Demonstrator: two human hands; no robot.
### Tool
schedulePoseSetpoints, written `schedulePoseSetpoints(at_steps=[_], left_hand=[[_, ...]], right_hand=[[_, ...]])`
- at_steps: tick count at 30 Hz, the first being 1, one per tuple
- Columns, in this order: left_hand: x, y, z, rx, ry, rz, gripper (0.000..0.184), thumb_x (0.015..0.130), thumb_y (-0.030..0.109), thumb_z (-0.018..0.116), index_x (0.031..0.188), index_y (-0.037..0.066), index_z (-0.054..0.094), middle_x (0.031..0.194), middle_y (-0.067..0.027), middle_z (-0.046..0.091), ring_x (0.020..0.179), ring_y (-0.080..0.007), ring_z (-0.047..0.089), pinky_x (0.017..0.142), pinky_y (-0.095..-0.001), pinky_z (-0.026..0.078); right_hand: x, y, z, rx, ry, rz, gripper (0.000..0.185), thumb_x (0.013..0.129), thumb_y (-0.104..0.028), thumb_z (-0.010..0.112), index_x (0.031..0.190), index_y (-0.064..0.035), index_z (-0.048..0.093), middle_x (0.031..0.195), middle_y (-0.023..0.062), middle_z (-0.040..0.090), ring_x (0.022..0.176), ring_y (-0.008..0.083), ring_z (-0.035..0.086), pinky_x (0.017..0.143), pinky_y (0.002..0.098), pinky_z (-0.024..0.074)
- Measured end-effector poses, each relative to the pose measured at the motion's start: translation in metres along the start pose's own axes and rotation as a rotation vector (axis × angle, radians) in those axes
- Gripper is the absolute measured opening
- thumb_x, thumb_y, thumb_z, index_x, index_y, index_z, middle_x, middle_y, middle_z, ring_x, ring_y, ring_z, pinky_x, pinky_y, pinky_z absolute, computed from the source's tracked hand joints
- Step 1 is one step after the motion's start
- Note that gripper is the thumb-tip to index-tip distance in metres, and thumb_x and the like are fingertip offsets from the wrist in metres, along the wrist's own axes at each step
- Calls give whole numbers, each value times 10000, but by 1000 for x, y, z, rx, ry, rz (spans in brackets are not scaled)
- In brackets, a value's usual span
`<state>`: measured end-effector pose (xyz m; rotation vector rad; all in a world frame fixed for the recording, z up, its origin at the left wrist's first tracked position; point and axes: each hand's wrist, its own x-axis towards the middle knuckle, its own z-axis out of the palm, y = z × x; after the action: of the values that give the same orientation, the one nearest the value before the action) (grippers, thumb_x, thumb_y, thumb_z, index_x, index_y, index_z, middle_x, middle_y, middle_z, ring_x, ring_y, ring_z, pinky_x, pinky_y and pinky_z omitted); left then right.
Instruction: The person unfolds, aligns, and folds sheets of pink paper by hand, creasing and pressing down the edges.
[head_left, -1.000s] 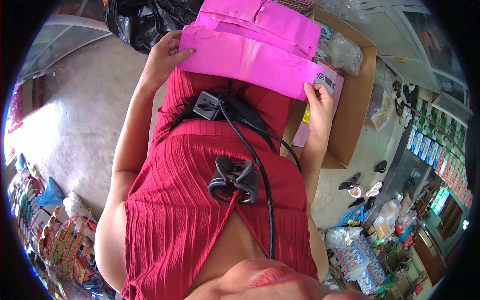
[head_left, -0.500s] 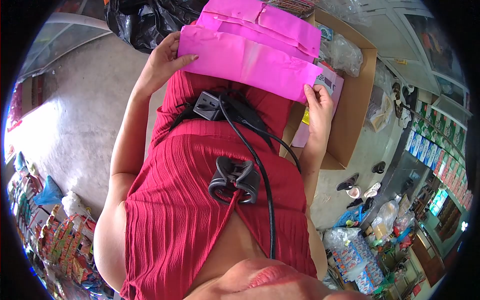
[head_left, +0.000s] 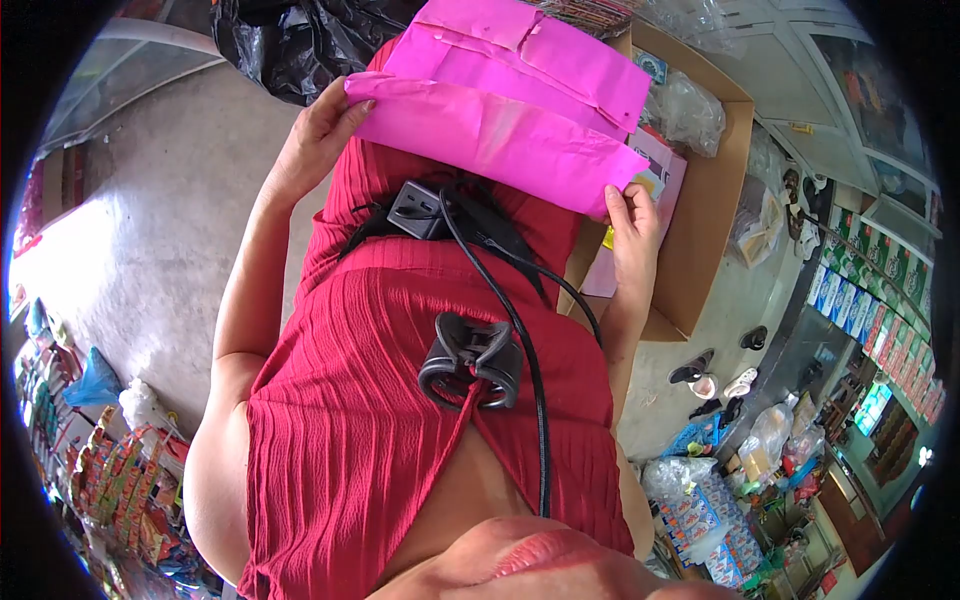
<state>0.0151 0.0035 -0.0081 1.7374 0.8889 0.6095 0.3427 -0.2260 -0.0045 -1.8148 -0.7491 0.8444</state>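
Observation:
A long pink paper strip [head_left: 490,140] stretches between my two hands over my lap. My left hand [head_left: 325,130] pinches its left end, thumb on the near face. At the lower right corner, the fingers of my right hand [head_left: 628,215] are closed on the same strip. Behind it lies more folded pink paper [head_left: 540,60], creased and torn along one edge; whether it joins the strip I cannot tell. A black device [head_left: 418,208] with a cable rests on my red clothing below the paper.
An open cardboard box [head_left: 718,200] with clear plastic and printed packets stands at the right. A black plastic bag [head_left: 300,45] lies at the upper left. Shoes [head_left: 692,368] and packaged goods [head_left: 715,520] are on the right, colourful packets [head_left: 120,470] at the lower left.
The strip has dropped a little and its upper left edge has curled over. My left hand has moved slightly left, my right hand slightly down. Both still hold the paper.

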Motion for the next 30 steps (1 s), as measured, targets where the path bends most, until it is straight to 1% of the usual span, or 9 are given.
schedulePoseSetpoints(at_steps=[4,9,14,15,16,21,26,28,30], left_hand=[[-1,0,0,99,27,33,228,1001,183,558,1175,36,554,943,-86,675,879,-108,592,805,-282,480],[0,2,4,231,119,231,200,997,189,560,1091,16,524,825,-130,635,706,-194,582,681,-314,483],[0,6,3,286,135,127,207,986,196,570,993,8,483,722,-168,552,619,-223,513,605,-352,443],[-1,6,3,294,153,122,216,983,199,570,963,8,471,693,-176,520,598,-230,487,589,-363,428],[-2,5,2,294,153,121,216,983,199,570,963,8,471,693,-176,520,598,-230,487,589,-363,428],[-9,-5,2,288,176,21,221,976,211,572,960,11,480,675,-165,500,581,-231,445,578,-352,411],[-8,-5,5,235,220,55,219,970,212,583,974,11,497,676,-145,499,588,-203,448,577,-341,411],[-6,-6,5,238,223,102,216,969,212,584,981,12,503,679,-138,502,595,-193,457,583,-338,416],[-3,0,7,201,242,84,211,969,209,584,1003,13,513,691,-142,519,609,-192,475,597,-341,431]], right_hand=[[-2,1,1,-10,3,-20,228,966,-199,624,836,-36,532,727,-53,431,666,50,345,587,227,292],[-2,5,0,21,-2,-9,227,967,-190,621,827,-40,526,720,-54,423,665,49,345,582,223,288],[-4,-2,3,14,14,2,226,964,-182,625,821,-45,517,718,-54,429,663,45,355,582,221,293],[-4,0,2,5,-8,1,188,969,-183,619,862,-41,555,760,-44,497,692,42,412,618,215,337],[-3,0,2,-3,-31,-1,163,974,-184,613,904,-37,594,801,-35,565,721,38,470,654,210,380],[-2,-8,6,-34,-51,19,173,972,-190,615,904,-32,593,803,-37,554,728,38,448,661,204,359],[0,-13,10,-103,-25,0,174,971,-185,617,891,-33,587,785,-43,538,714,36,432,648,201,345],[1,-13,14,-48,40,-85,243,963,-196,629,822,-41,507,701,-58,415,639,35,339,548,226,276],[0,-16,13,-53,39,-74,243,961,-195,631,822,-40,506,703,-57,415,639,35,336,548,225,274]])
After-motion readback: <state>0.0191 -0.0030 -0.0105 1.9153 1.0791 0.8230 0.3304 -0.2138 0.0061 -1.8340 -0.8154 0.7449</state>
